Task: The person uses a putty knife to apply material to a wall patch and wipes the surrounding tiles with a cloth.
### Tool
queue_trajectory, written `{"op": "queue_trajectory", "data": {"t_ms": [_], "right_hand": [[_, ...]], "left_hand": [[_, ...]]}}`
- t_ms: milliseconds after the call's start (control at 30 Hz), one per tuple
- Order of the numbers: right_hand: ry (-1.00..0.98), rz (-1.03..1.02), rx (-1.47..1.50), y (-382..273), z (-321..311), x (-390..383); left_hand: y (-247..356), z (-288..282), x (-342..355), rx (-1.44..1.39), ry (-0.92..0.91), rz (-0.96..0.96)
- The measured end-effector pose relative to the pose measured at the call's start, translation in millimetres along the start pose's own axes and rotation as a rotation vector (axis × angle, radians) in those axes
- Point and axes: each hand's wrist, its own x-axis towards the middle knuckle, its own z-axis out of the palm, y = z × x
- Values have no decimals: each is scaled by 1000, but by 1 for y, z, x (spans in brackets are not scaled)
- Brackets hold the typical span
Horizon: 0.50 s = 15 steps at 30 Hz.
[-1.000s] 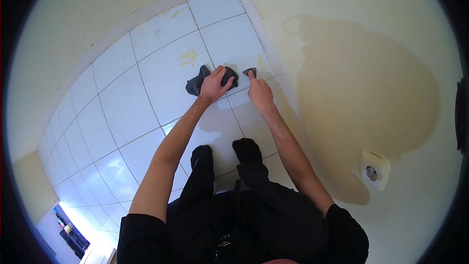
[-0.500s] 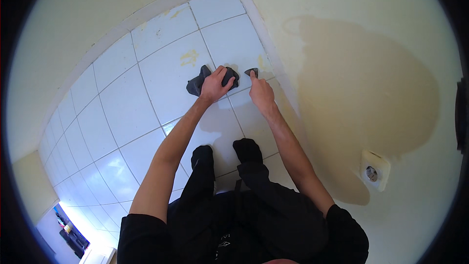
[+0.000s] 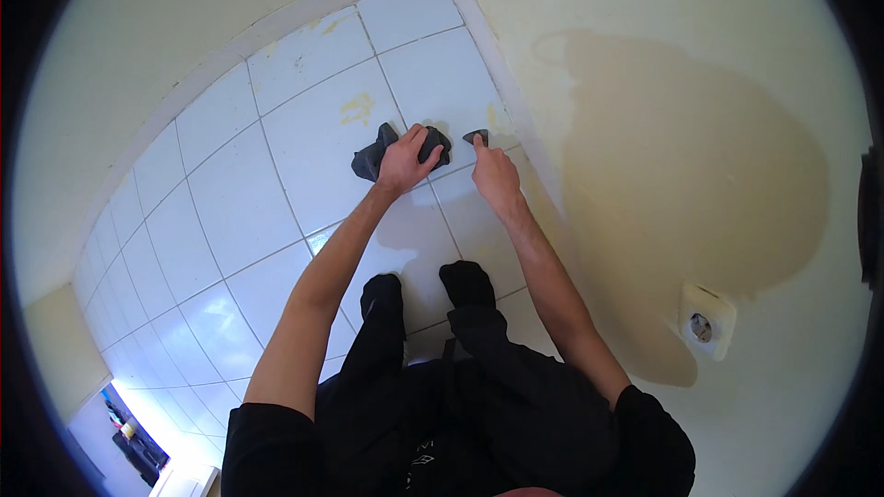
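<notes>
Head view: clock directions are taken from the picture centre, twelve at the top edge, unless another reference is given. Left hand point(image 3: 401, 164), at eleven o'clock: fingers and thumb clamped on the dark cloth point(image 3: 367, 162), which lies bunched on the tiles point(image 3: 230, 184) and projects on both sides of the hand. Right hand point(image 3: 497, 175), between one and two o'clock: clamped on the tool point(image 3: 483, 136), index finger extended along it. Only the tool's dark, triangular end is exposed; the grip is hidden in the palm. Contact between its edge and the tiles cannot be told. The two hands are apart.

Larger yellow stain point(image 3: 357, 109): at eleven o'clock from the left hand. Smaller stain point(image 3: 494, 117): at one o'clock from the tool, near the skirting point(image 3: 519, 112). Right sock point(image 3: 467, 283): five o'clock. Left sock point(image 3: 382, 294): seven o'clock. Wall socket point(image 3: 704, 324): four o'clock.
</notes>
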Motion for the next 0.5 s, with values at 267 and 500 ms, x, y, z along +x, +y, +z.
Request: {"op": "queue_trajectory", "data": {"t_ms": [267, 500], "right_hand": [[9, -27, -12, 0, 0, -3], [-22, -25, -18, 0, 1, 0]], "left_hand": [[1, 0, 1, -19, -21, -1], [-3, 1, 0, -19, -7, 3]]}}
